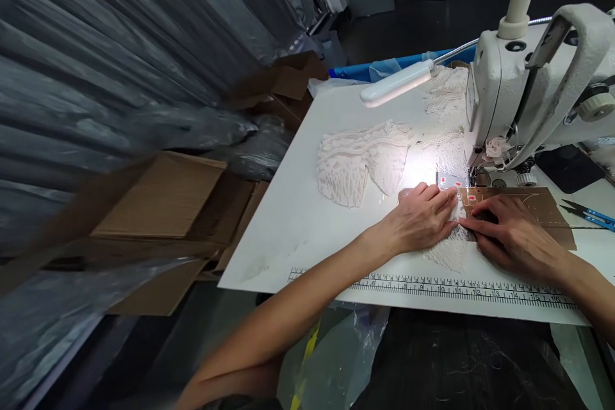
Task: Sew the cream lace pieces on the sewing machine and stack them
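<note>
Lace (449,255) — mostly under both hands (464,224)

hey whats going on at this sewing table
A person is at a white industrial sewing machine, both hands flat on a strip of pale lace fabric in front of the needle. The left hand and right hand press it onto the white table. More cut lace pieces lie to the left under a white lamp. Blue-handled snips rest at right.

Cardboard boxes (163,205), blue snips (589,213), printed ruler (432,285), lamp (396,82)
</note>
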A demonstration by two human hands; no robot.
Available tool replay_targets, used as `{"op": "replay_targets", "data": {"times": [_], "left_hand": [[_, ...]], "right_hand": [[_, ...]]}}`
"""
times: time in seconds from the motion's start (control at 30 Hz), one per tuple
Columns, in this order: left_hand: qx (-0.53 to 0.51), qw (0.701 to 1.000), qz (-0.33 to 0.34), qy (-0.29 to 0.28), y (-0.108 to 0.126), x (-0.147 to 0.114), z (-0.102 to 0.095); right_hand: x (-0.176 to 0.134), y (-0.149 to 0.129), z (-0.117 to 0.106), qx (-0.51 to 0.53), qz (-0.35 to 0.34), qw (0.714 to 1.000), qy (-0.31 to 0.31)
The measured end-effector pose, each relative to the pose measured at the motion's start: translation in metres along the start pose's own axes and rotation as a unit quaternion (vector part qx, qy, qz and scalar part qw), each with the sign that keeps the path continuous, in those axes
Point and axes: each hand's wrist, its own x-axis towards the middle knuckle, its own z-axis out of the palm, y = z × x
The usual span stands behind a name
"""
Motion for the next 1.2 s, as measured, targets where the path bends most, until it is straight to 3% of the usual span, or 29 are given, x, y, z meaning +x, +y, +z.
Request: {"op": "replay_targets", "data": {"times": [0.3, 0.8, 1.03, 1.2], "left_hand": [[0.054, 0.998, 0.019, -0.007, -0.010, 0.030, -0.005], [0.015, 1.000, 0.010, 0.018, -0.019, 0.022, -0.003], [0.031, 0.997, 0.015, 0.067, -0.017, 0.022, 0.006], [0.020, 0.997, 0.009, 0.069, -0.017, 0.022, 0.007]], "right_hand": [[-0.001, 0.012, 0.006, -0.057, 0.073, 0.995, 0.046], [0.002, 0.004, 0.006, -0.085, 0.085, 0.992, 0.029], [0.003, 0.004, 0.008, -0.089, 0.086, 0.991, 0.058], [0.002, 0.005, 0.010, -0.079, 0.091, 0.990, 0.067]]}}
